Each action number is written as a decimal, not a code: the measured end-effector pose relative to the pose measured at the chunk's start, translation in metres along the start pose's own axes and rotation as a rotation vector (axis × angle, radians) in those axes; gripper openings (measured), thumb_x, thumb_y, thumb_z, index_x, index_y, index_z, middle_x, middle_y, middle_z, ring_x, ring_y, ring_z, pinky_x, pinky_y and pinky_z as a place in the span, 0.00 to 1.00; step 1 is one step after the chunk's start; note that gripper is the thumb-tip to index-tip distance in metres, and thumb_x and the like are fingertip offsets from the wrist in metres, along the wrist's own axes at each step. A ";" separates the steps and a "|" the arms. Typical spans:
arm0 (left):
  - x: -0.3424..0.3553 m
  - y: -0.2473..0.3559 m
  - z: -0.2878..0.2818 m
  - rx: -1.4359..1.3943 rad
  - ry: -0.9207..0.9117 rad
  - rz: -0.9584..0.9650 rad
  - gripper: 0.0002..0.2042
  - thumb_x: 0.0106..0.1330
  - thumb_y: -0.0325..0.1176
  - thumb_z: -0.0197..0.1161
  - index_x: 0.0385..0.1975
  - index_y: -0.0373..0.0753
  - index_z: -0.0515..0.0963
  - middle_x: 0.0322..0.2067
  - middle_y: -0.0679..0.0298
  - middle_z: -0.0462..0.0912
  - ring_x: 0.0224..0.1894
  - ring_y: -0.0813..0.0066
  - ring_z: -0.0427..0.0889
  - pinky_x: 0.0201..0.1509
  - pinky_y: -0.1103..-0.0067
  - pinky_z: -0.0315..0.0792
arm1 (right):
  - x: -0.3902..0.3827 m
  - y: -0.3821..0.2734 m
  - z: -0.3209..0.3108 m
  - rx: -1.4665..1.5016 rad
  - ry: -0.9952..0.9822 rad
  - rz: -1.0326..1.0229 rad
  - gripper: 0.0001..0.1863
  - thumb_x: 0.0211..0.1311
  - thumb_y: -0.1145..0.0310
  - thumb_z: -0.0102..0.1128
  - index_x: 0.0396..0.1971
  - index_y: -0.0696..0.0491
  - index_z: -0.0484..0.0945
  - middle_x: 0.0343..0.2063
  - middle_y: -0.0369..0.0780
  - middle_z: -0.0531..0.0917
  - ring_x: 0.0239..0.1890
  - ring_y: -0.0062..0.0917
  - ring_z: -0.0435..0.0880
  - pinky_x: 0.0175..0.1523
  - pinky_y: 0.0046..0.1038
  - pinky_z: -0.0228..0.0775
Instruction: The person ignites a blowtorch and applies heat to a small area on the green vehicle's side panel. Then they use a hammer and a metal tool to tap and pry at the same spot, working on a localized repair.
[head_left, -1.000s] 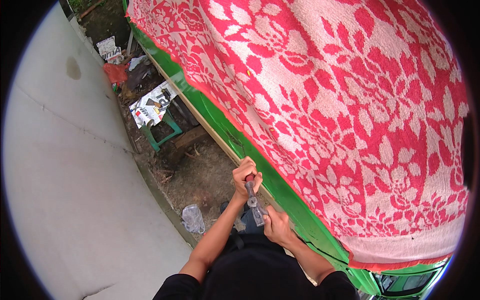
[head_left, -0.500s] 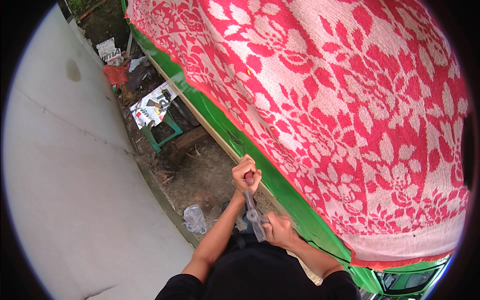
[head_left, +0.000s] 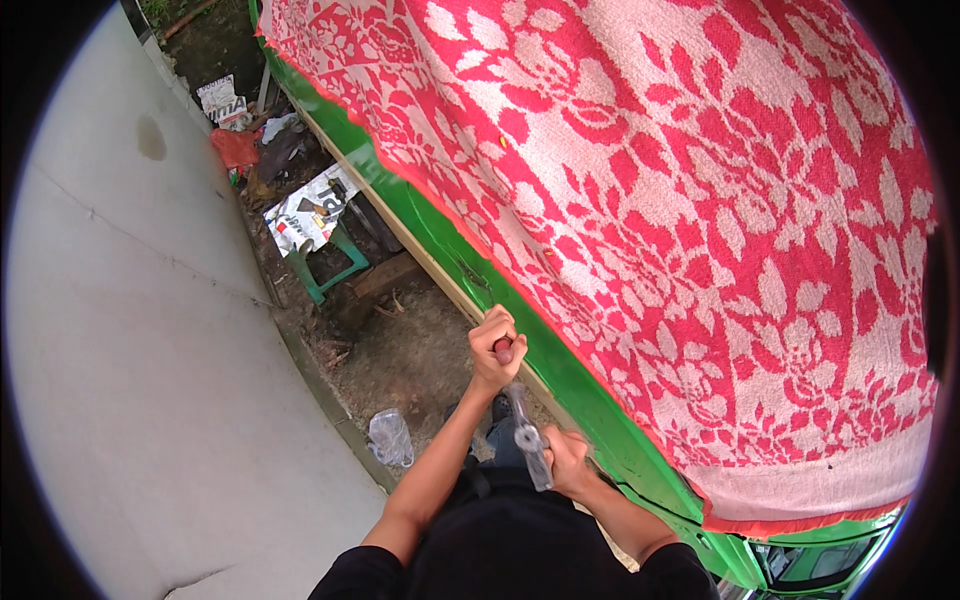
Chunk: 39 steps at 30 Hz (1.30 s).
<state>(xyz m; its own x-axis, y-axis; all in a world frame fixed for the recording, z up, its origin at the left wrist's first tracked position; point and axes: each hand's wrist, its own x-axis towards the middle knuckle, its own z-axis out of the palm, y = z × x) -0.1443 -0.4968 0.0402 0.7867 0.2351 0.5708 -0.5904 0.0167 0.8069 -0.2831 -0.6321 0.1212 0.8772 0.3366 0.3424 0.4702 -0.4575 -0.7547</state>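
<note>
— How much room is there to move?
— On the left a pale wall point(head_left: 150, 350) bulges down the frame, its foot edging a strip of bare ground point(head_left: 385, 345). On the strip's right a beige rail point(head_left: 441, 280) and a green panel point(head_left: 420, 220) slant from upper left toward lower right, so the free lane is narrow.
— What lies along it?
— A red bag point(head_left: 234, 148) at upper left, a printed white sheet point(head_left: 308, 212) on a green stool point(head_left: 348, 268), then a clear plastic bag point(head_left: 390, 438) near the wall's foot, left of lower centre.
— And past the panel?
— A red-and-pink floral cloth point(head_left: 650, 200) fills the upper right; below its hem, at lower right, there's a dark window point(head_left: 815, 567).
— The hands?
— Apart, both gripping. The left hand point(head_left: 490, 345), near the centre, wraps a red handle point(head_left: 503, 351), its round end showing. Next comes a hammer point(head_left: 527, 437), its metal head between the hands, a gap below that red end. The right hand point(head_left: 568, 462), lower and rightward, clasps the hammer's handle. What the red handle's far end meets is hidden.
</note>
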 end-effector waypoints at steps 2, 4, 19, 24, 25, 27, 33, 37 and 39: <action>0.002 -0.001 0.002 0.002 -0.005 0.022 0.11 0.42 0.18 0.61 0.15 0.34 0.63 0.16 0.59 0.63 0.23 0.62 0.67 0.31 0.70 0.62 | -0.002 0.012 0.000 -0.051 0.024 -0.027 0.07 0.70 0.70 0.54 0.33 0.58 0.73 0.15 0.47 0.76 0.17 0.43 0.80 0.23 0.41 0.70; 0.000 -0.004 0.004 0.014 -0.002 0.050 0.11 0.42 0.19 0.62 0.15 0.34 0.63 0.16 0.59 0.63 0.22 0.62 0.67 0.31 0.70 0.62 | 0.006 0.010 0.001 -0.170 -0.105 0.278 0.07 0.70 0.71 0.55 0.34 0.59 0.71 0.16 0.51 0.77 0.19 0.49 0.80 0.24 0.44 0.68; 0.000 -0.009 0.000 0.026 -0.026 0.049 0.11 0.45 0.20 0.61 0.16 0.34 0.63 0.16 0.59 0.63 0.23 0.61 0.67 0.32 0.70 0.62 | 0.006 0.011 0.001 -0.151 -0.126 0.339 0.07 0.72 0.69 0.54 0.35 0.57 0.71 0.16 0.52 0.75 0.21 0.52 0.79 0.27 0.45 0.69; -0.005 -0.002 -0.002 0.034 -0.048 0.029 0.11 0.45 0.22 0.62 0.16 0.35 0.63 0.16 0.59 0.62 0.23 0.60 0.67 0.32 0.70 0.61 | -0.007 0.006 0.003 -0.034 -0.069 0.360 0.06 0.72 0.71 0.54 0.35 0.57 0.70 0.16 0.52 0.74 0.21 0.53 0.78 0.26 0.44 0.67; -0.005 0.001 -0.002 0.027 -0.043 0.022 0.12 0.45 0.22 0.62 0.16 0.35 0.63 0.16 0.59 0.62 0.24 0.60 0.67 0.32 0.69 0.61 | -0.007 0.005 0.003 -0.020 -0.048 0.350 0.06 0.71 0.72 0.54 0.35 0.57 0.70 0.16 0.52 0.73 0.20 0.53 0.78 0.26 0.44 0.67; -0.002 0.006 0.000 0.000 -0.064 0.037 0.11 0.45 0.22 0.62 0.16 0.35 0.63 0.16 0.59 0.61 0.23 0.60 0.66 0.32 0.69 0.61 | -0.009 0.001 0.000 -0.029 -0.008 0.320 0.05 0.71 0.73 0.53 0.34 0.57 0.70 0.15 0.51 0.72 0.19 0.51 0.78 0.25 0.42 0.67; 0.000 0.005 0.001 0.013 -0.054 0.048 0.11 0.44 0.22 0.62 0.16 0.35 0.63 0.16 0.59 0.61 0.23 0.61 0.66 0.33 0.69 0.61 | -0.008 0.000 -0.004 -0.033 0.009 0.240 0.04 0.70 0.74 0.52 0.33 0.58 0.70 0.14 0.48 0.69 0.16 0.46 0.76 0.23 0.39 0.66; 0.001 0.004 0.001 0.006 -0.041 0.046 0.11 0.43 0.21 0.62 0.15 0.35 0.63 0.16 0.60 0.62 0.23 0.61 0.66 0.33 0.69 0.61 | -0.002 -0.003 -0.008 -0.037 0.025 0.167 0.05 0.69 0.74 0.53 0.32 0.58 0.71 0.14 0.48 0.69 0.15 0.45 0.76 0.23 0.39 0.66; 0.002 0.004 0.002 0.018 -0.043 0.056 0.11 0.42 0.20 0.62 0.15 0.34 0.63 0.16 0.60 0.62 0.23 0.61 0.67 0.33 0.69 0.62 | -0.002 -0.005 -0.010 -0.032 0.023 0.101 0.06 0.69 0.73 0.54 0.31 0.58 0.71 0.14 0.47 0.70 0.16 0.45 0.77 0.22 0.39 0.66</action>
<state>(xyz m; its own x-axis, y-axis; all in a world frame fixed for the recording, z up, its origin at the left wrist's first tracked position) -0.1450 -0.4980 0.0449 0.7599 0.1932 0.6207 -0.6306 -0.0129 0.7760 -0.2861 -0.6387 0.1305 0.9221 0.2688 0.2783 0.3817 -0.5148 -0.7677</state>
